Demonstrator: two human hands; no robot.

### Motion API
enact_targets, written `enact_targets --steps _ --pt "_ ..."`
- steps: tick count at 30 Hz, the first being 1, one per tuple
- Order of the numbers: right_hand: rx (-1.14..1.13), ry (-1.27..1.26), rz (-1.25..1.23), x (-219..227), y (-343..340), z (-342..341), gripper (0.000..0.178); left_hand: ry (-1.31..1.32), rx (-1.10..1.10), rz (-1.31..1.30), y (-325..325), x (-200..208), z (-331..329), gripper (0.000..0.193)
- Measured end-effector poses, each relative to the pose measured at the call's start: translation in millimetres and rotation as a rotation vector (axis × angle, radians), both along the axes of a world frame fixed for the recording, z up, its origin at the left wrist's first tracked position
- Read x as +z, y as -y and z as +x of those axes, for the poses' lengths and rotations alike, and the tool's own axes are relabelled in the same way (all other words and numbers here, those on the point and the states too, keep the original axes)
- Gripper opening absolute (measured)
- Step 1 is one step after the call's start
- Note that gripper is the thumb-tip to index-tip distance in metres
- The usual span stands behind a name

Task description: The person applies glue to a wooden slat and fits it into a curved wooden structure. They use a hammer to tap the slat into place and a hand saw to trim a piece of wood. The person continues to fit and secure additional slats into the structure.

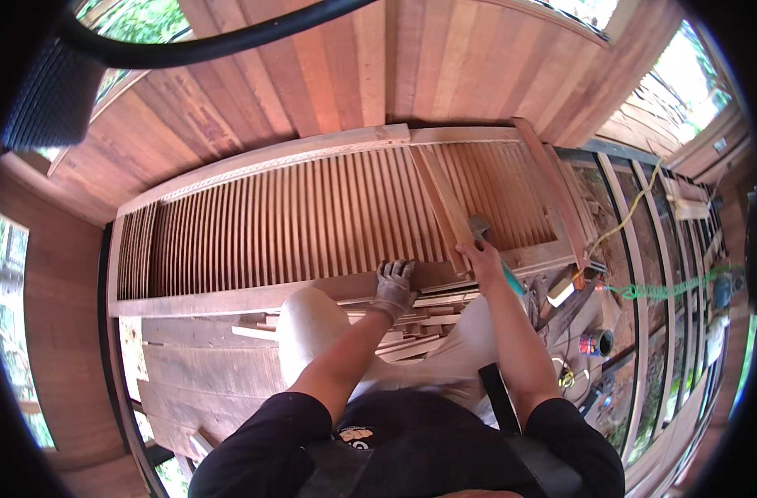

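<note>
Left hand (393,286) in a gray glove, pressed flat on the frame (254,295) of a big slatted wooden panel (312,224), fingers spread, holding nothing. Right hand (484,259) bare, wrapped tight around a hammer (479,227), head up over the slats near a slanted board (445,203). Loose wood strips (411,332) piled just below both hands, by the knees. Small can (598,342) and green rope (660,290) off to the right on the floor.

A timber building site: bare plank walls (312,75), loose wood offcuts (411,332).
</note>
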State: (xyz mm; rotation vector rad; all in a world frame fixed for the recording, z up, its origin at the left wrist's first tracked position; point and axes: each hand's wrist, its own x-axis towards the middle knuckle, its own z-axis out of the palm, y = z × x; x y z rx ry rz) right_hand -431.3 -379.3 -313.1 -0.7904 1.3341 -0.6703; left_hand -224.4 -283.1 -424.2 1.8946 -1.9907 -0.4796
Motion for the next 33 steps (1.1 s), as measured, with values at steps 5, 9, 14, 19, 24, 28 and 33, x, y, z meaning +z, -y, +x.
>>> enact_targets --steps 5,9,14,19,24,28,33 --pt "-0.003 -0.320 -0.446 18 -64 16 0.082 -1.206 0.258 0.220 36 -2 10 0.061" --pt "0.066 -0.687 -0.483 9 -97 21 0.093 -1.661 0.320 0.437 55 32 -13 0.043" --pt "0.093 -0.689 -0.535 6 -96 48 0.088 -1.357 0.469 0.022 60 11 46 0.027" --pt "-0.199 0.164 -0.099 -21 -65 19 0.059 -1.090 0.451 0.322 45 73 111 0.040" --pt "-0.203 0.739 0.073 -23 -86 10 0.033 -0.060 0.440 -0.069 52 74 66 0.047" --pt "-0.115 0.690 -0.056 -22 -155 20 0.034 -1.744 0.353 0.488 29 130 -5 0.067" --pt "0.216 -0.103 -0.448 60 -210 -59 0.041 -1.793 0.150 0.585 13 90 39 0.083"
